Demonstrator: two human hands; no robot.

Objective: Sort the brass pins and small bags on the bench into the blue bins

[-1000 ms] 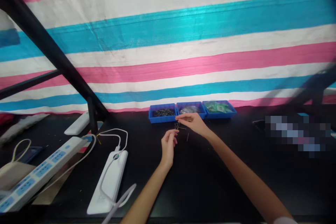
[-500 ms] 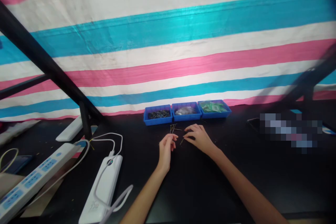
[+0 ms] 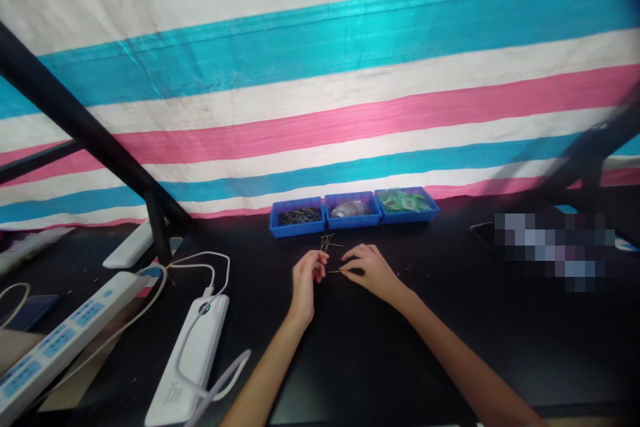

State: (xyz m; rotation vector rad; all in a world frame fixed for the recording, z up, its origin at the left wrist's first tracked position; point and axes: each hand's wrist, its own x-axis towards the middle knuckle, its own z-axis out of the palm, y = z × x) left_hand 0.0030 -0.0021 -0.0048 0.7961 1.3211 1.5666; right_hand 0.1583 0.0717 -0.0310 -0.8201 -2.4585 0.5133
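My right hand [image 3: 373, 273] pinches a thin screw [image 3: 335, 271] between thumb and fingertips, its free end pointing left just above the black table [image 3: 350, 360]. Left of it, my left hand [image 3: 305, 283] is curled, fingertips bent together; whatever they may hold is hidden. Just beyond the left fingertips lies a small group of loose screws [image 3: 327, 242]. Behind these stand three blue trays in a row: the left tray [image 3: 297, 231] has many dark screws, the middle tray [image 3: 354, 221] clear plastic bags, the right tray [image 3: 410, 216] green-marked bags.
A white power bank [image 3: 193, 353] with a looping cable lies left of my left arm. Farther left are a white power strip [image 3: 70, 340] and a black slanted frame bar [image 3: 95, 133]. A striped sheet [image 3: 320, 100] hangs behind the trays. A blurred-out object [image 3: 555, 247] lies at right.
The screw in my right hand has turned from slanting downward to nearly level. Both hands have shifted slightly left in view, and the gap between them has widened a little.
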